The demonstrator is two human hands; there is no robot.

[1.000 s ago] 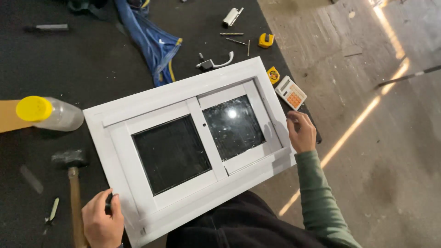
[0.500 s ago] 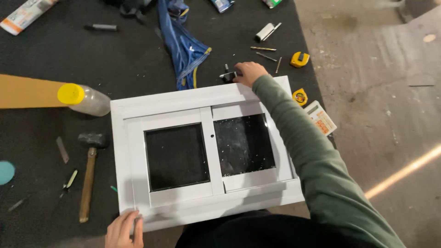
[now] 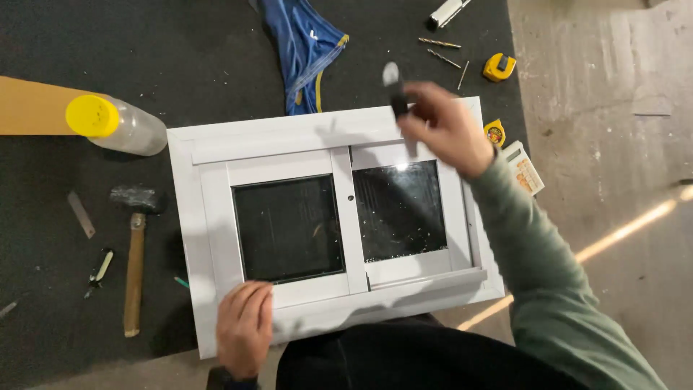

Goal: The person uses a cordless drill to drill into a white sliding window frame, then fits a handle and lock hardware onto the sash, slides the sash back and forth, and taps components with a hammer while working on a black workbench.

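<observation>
A white sliding window frame [image 3: 289,141] with two dark glass panes lies flat on a black mat in front of me. My left hand [image 3: 245,328] lies over the frame's near-left edge and holds it, fingers together. Above the frame's far-right corner, my right hand [image 3: 447,133] is raised and closed on a small dark and white window handle [image 3: 395,90], which is blurred by motion. My green sleeve crosses the frame's right side.
A hammer [image 3: 133,267], a small screwdriver [image 3: 99,266] and a blade [image 3: 81,214] lie left of the frame. A yellow-capped bottle [image 3: 119,124] rests on cardboard [image 3: 32,107]. Beyond the frame are blue cloth [image 3: 303,43], drill bits [image 3: 440,45], two yellow tape measures [image 3: 499,66] and a white calculator-like device [image 3: 525,167].
My right hand went from the frame's right edge to the mat beyond it, picked up the handle, and now lifts it over the frame. My left hand shifted along the near-left edge.
</observation>
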